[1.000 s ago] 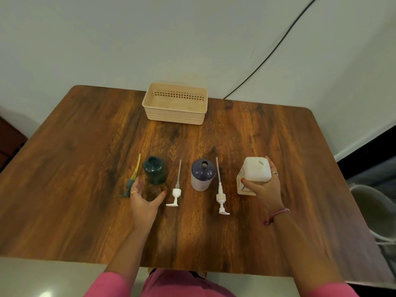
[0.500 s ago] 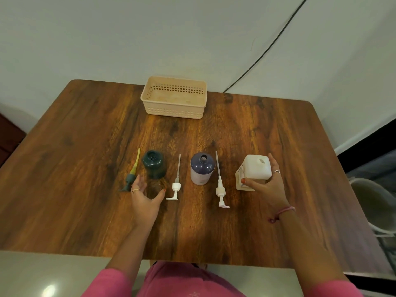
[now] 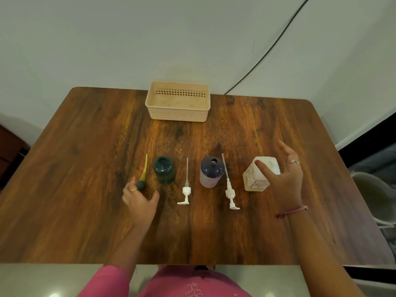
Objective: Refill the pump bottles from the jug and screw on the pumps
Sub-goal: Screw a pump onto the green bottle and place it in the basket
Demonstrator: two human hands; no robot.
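A dark green bottle (image 3: 164, 172) and a purple-topped bottle (image 3: 211, 174) stand open on the wooden table (image 3: 85, 157). A green-and-yellow pump (image 3: 143, 174) lies left of the green bottle. Two white pumps (image 3: 186, 189) (image 3: 229, 189) lie beside the bottles. The white jug (image 3: 255, 179) stands at the right. My left hand (image 3: 139, 200) rests open on the table, its fingers near the green pump's head. My right hand (image 3: 285, 176) hovers open over the jug, thumb across its top, fingers spread and lifted off it.
A beige slotted basket (image 3: 177, 113) sits at the table's far edge. A black cable (image 3: 267, 52) runs down the wall behind. A chair (image 3: 372, 194) stands off the table's right side.
My right hand has opened and lifted its fingers off the jug, which it gripped before. My left hand has slid slightly left towards the green pump.
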